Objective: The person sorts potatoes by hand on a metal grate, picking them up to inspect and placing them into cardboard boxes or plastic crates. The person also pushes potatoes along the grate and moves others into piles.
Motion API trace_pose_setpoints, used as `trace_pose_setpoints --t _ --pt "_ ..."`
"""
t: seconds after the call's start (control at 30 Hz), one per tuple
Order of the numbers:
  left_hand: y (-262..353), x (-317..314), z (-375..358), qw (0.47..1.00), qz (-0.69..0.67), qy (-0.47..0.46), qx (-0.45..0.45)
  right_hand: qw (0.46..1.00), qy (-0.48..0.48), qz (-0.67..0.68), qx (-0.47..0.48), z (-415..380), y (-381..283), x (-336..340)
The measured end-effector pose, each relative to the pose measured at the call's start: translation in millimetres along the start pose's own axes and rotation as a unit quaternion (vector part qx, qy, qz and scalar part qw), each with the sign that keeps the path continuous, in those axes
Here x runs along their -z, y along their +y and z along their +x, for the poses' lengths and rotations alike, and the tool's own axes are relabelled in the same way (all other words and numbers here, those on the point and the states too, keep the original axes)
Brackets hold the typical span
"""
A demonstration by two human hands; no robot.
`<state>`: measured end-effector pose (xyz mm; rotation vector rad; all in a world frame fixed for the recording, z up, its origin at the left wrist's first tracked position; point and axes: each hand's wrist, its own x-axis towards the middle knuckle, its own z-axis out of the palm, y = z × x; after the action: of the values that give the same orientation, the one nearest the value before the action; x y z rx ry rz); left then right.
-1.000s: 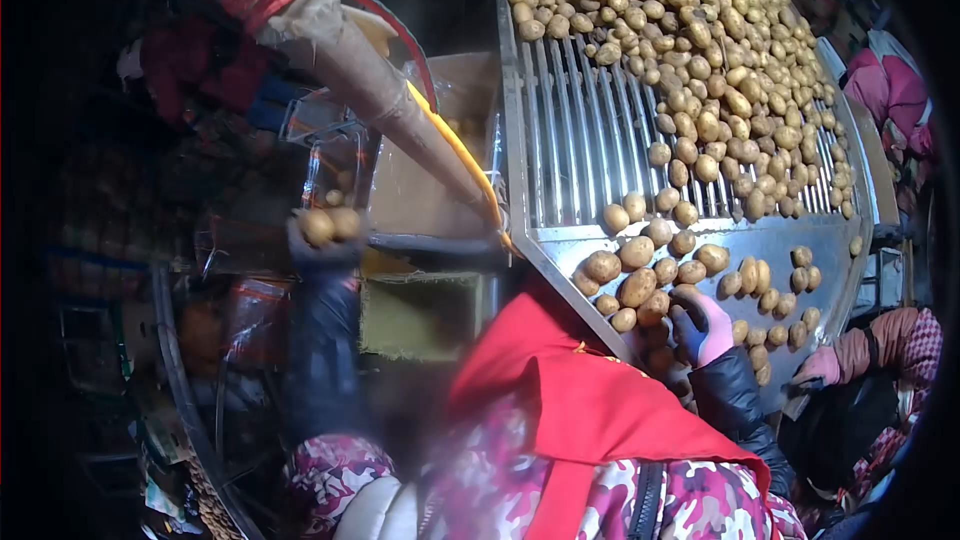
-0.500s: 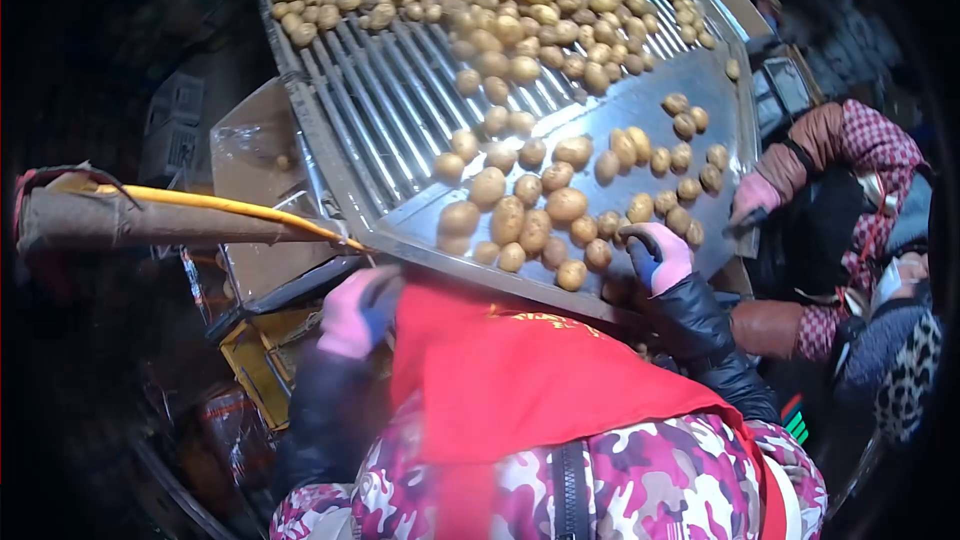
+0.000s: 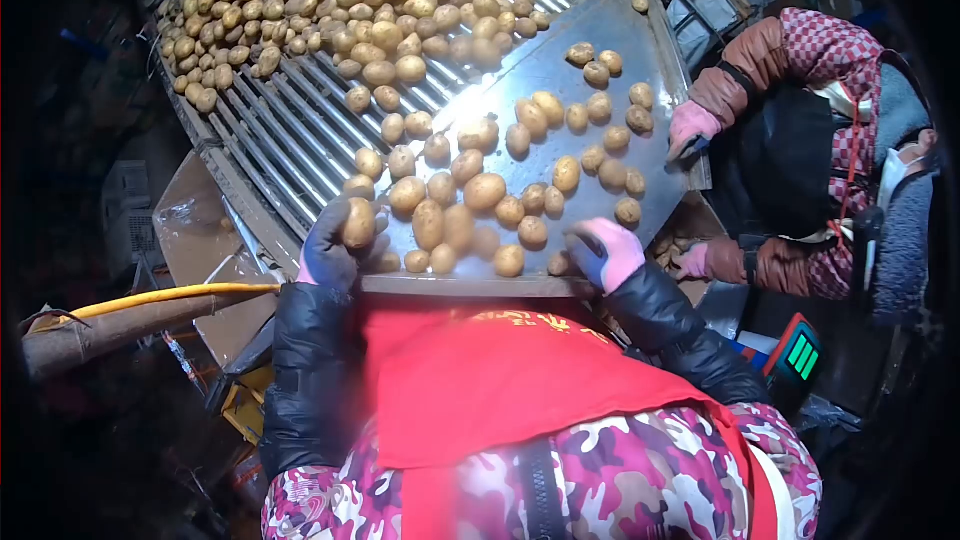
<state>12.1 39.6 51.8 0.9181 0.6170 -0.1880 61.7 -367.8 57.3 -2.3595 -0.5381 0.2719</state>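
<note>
Left pink-gloved hand [image 3: 335, 245], curled round a tan oval potato [image 3: 357, 223], has reached the silvery metal tray [image 3: 661, 168] at its near-left corner; right hand [image 3: 606, 253] half-curled, near edge; bare metal rightward.

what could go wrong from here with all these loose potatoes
The potato at the left hand seems to sit by the fingers and might slip out. Round potatoes lie loose close to the near rim and could roll over it if nudged. The heap on the slats could also slide down onto those spread on the metal sheet.
</note>
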Motion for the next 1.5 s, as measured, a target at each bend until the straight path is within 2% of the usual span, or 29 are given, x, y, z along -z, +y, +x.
trace_pose_setpoints --t 0.03,0.07,0.1,0.17,0.23,0.33,0.37,0.4,0.43,0.47,0.53,0.63,0.67,0.77,0.8,0.87,0.93,0.97,1.0,1.03,1.07,1.17,1.2,1.23,1.3,1.33,1.4,1.43,1.5 --pt "0 -4 -7 1.000 -0.008 0.008 -0.026 1.000 0.016 -0.001 0.014 14 -6 -2" --pt "-3 12 -1 0.985 -0.155 -0.044 0.053 0.999 0.008 0.006 0.042 34 -29 2" --pt "-6 12 -3 0.981 -0.177 -0.052 0.062 0.996 0.006 -0.028 0.087 50 -25 -12" --pt "-15 4 -12 0.970 -0.222 -0.066 0.075 0.985 -0.083 -0.094 0.122 89 -45 -32" --pt "-19 -5 -23 0.976 -0.201 -0.057 0.055 0.965 -0.125 -0.191 0.130 113 -48 -66" --pt "-24 -11 -39 0.981 -0.189 -0.027 0.032 0.946 -0.235 -0.218 0.055 134 -67 -66" --pt "-26 -11 -44 0.984 -0.177 0.003 0.036 0.966 -0.201 -0.163 0.015 130 -73 -64" --pt "-25 -10 -49 0.984 -0.168 0.031 0.044 0.969 -0.227 -0.008 -0.094 127 -110 -41" --pt "-26 -7 -53 0.984 -0.158 0.058 0.052 0.937 -0.245 0.144 -0.203 123 -141 -19" --pt "-32 3 -53 0.983 -0.173 0.041 0.053 0.921 -0.236 0.254 -0.176 115 -136 -25" --pt "-42 2 -61 0.985 -0.160 0.040 0.045 0.802 -0.260 0.484 -0.236 115 -98 -71" --pt "-61 3 -62 0.992 -0.123 -0.004 0.011 0.676 -0.263 0.678 -0.116 114 -95 -98" --pt "-66 6 -64 0.994 -0.108 -0.021 -0.005 0.806 -0.255 0.533 0.035 114 -93 -101" --pt "-70 9 -75 0.989 -0.135 0.060 0.005 0.798 -0.246 0.549 -0.033 100 -104 -116" --pt "-69 7 -81 0.983 -0.165 0.084 0.012 0.744 -0.269 0.598 -0.130 97 -113 -106" --pt "-62 6 -94 0.965 -0.223 0.135 0.025 0.745 -0.273 0.593 -0.140 95 -112 -114" --pt "-62 25 -108 0.961 -0.196 0.196 -0.017 0.737 -0.276 0.591 -0.177 92 -122 -111" --pt "-64 41 -114 0.957 -0.182 0.222 -0.036 0.787 -0.285 0.540 -0.083 95 -110 -119" --pt "-68 84 -115 0.966 -0.210 0.129 -0.077 0.832 -0.277 0.481 0.012 98 -97 -128" --pt "-68 101 -121 0.928 -0.250 0.176 -0.211 0.863 -0.254 0.424 0.101 102 -84 -136" --pt "-40 109 -135 0.890 -0.332 0.229 -0.215 0.860 -0.268 0.418 0.121 106 -71 -144" --pt "5 172 -157 0.858 -0.348 0.247 -0.285 0.853 -0.275 0.436 0.082 109 -65 -150" --pt "9 174 -164 0.875 -0.291 0.277 -0.270 0.865 -0.257 0.412 0.129 110 -59 -161" --pt "13 170 -171 0.887 -0.232 0.305 -0.256 0.842 -0.276 0.460 0.059 110 -67 -156" --pt "-9 121 -159 0.915 -0.168 0.285 -0.229 0.778 -0.285 0.554 -0.087 110 -84 -146" --pt "-25 101 -155 0.928 -0.134 0.271 -0.220 0.788 -0.269 0.548 -0.082 104 -91 -148" --pt "-61 75 -124 0.974 -0.184 0.109 -0.078 0.764 -0.312 0.553 -0.115 99 -131 -120" --pt "-71 50 -112 0.981 -0.156 0.041 -0.108 0.752 -0.333 0.554 -0.132 96 -151 -106" --pt "-80 21 -95 0.976 -0.176 -0.019 -0.125 0.744 -0.353 0.556 -0.112 91 -162 -101"
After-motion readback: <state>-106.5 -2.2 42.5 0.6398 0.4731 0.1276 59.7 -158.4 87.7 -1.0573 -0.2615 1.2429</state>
